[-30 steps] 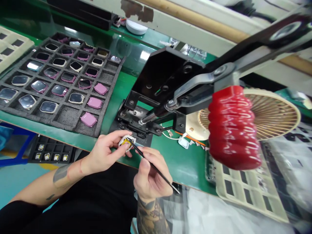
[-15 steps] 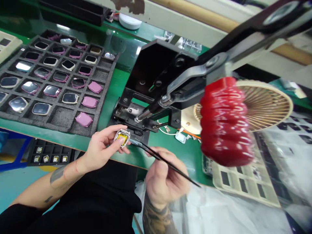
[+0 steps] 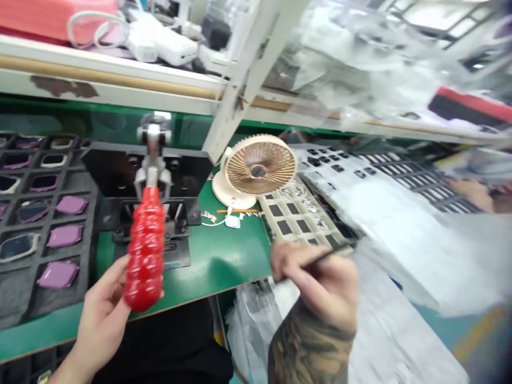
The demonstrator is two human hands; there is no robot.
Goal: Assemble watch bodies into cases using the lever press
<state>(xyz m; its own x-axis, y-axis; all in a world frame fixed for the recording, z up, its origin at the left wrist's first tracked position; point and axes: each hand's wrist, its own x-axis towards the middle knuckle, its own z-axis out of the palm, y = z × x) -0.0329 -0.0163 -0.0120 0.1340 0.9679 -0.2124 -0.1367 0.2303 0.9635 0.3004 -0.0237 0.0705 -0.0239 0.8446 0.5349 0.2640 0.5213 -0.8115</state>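
My left hand (image 3: 102,314) is at the bench's front edge, partly behind the red ribbed handle (image 3: 146,250) of a toggle press. Its fingers are curled, and the handle hides what they hold. My right hand (image 3: 320,282), blurred by motion, is closed around black tweezers (image 3: 330,255) to the right of the press. Beyond that hand lies a cream compartment tray (image 3: 262,205) with dark flat pieces in it. The black press (image 3: 148,170) stands on the green bench behind the handle.
A dark foam tray (image 3: 90,224) at left holds smartwatch cases, several of them purple (image 3: 66,236). A small cream fan (image 3: 260,165) stands behind, with a white cable and charger (image 3: 232,221) in front. White plastic sheeting (image 3: 384,213) covers the right side. A shelf (image 3: 192,90) runs above.
The view has swung right. My left hand, which held an open watch case with yellow inside, is now behind the red handle. My right hand has moved away with the tweezers towards the cream tray.
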